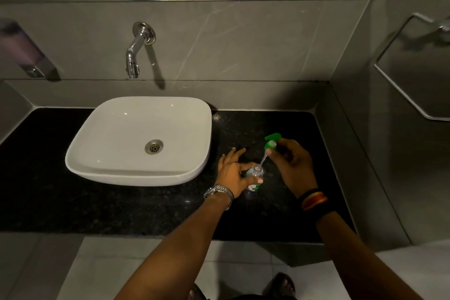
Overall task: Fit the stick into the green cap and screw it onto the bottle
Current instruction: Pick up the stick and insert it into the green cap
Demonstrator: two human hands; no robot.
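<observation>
A small clear bottle (255,174) with a green-and-white label stands on the black counter (280,126), right of the basin. My left hand (233,173) is wrapped around the bottle's side. My right hand (291,161) holds the green pump cap (271,142) tilted above the bottle. A thin clear stick (263,160) hangs from the cap, and its lower tip sits at the bottle's open neck. The bottle's lower part is partly hidden by my left thumb and fingers.
A white basin (138,139) sits on the counter to the left, under a chrome wall tap (136,48). A soap dispenser (24,51) hangs on the left wall and a metal towel rail (414,68) on the right wall.
</observation>
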